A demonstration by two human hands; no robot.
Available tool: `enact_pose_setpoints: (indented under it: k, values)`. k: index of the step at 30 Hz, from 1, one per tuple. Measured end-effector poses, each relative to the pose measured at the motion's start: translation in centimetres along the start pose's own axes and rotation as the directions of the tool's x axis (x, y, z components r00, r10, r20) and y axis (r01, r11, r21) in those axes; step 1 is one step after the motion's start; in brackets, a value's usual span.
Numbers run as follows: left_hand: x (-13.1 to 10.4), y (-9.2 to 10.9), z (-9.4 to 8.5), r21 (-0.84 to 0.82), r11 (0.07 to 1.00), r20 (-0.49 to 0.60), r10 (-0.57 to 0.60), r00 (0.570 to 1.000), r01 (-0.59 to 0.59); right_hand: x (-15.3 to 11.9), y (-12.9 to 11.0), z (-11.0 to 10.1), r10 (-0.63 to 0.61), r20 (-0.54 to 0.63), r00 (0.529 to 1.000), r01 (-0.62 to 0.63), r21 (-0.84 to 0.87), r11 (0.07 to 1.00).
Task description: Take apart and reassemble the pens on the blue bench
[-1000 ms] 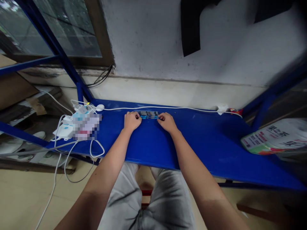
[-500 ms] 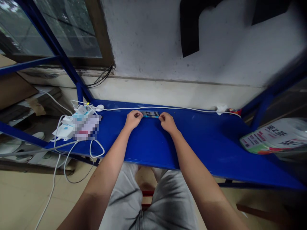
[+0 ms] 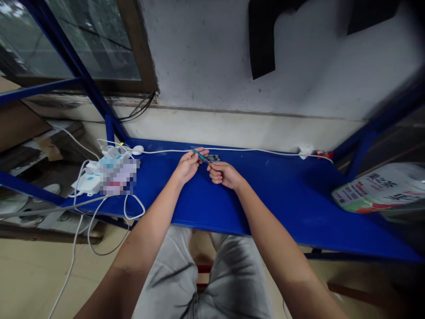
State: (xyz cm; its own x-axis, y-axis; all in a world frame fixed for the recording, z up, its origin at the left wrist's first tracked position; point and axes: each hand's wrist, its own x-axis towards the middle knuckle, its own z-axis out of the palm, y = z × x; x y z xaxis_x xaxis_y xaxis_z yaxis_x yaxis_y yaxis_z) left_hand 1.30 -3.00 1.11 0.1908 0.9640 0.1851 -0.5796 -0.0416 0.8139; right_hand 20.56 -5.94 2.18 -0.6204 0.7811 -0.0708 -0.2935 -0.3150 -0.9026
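Note:
A slim blue pen (image 3: 199,154) is held slantwise just above the blue shelf top (image 3: 206,201). My left hand (image 3: 188,165) is turned partly palm up and holds the pen's upper left part between thumb and fingers. The pen's lower right end is pinched by my right hand (image 3: 226,174), whose other fingers are curled in. Behind my hands lies a small row of dark and clear pens (image 3: 213,157), partly hidden by the fingers.
A white cable (image 3: 252,151) runs along the back edge. On the left sit white power strips (image 3: 91,180) with tangled cords and a blurred-out item (image 3: 120,176). A large plastic bottle (image 3: 375,188) stands at the right. Blue frame posts (image 3: 99,102) rise at the side.
The blue pen has been lifted off the row and tilted. My right hand has moved slightly left and nearer to me; my left hand has turned palm upward.

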Motion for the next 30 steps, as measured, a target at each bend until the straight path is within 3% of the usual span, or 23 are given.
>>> enact_pose_setpoints:
  k: [3, 9, 15, 21, 26, 30]
  values:
    - [-0.1, 0.0, 0.2, 0.046, 0.999, 0.005, 0.027, 1.0, -0.027, -0.1, -0.1, 0.1, 0.015, 0.014, 1.0, -0.016, 0.023, 1.0]
    - [0.1, -0.3, 0.3, 0.082, 0.992, -0.058, 0.096, 0.994, -0.091, 0.0, 0.2, 0.5, -0.067, -0.043, 0.997, 0.062, -0.098, 0.993]
    - [0.4, -1.0, 0.1, 0.117, 0.989, -0.204, 0.112, 0.973, -0.089, 0.3, 0.5, 0.4, -0.114, -0.173, 0.978, 0.082, -0.178, 0.981]
    - [0.1, -0.1, 0.5, 0.026, 1.0, -0.032, 0.015, 0.999, -0.014, 0.2, 0.1, -0.2, -0.129, -0.237, 0.963, 0.093, -0.159, 0.983]
    - [0.3, -0.5, 0.2, 0.093, 0.995, -0.173, 0.055, 0.983, -0.04, 0.2, 0.1, -0.2, -0.123, -0.207, 0.971, 0.087, -0.174, 0.981]
    - [0.3, -0.7, 0.2, 0.104, 0.994, -0.103, 0.04, 0.994, -0.029, 0.3, 0.1, -0.2, -0.127, -0.229, 0.965, 0.088, -0.174, 0.981]
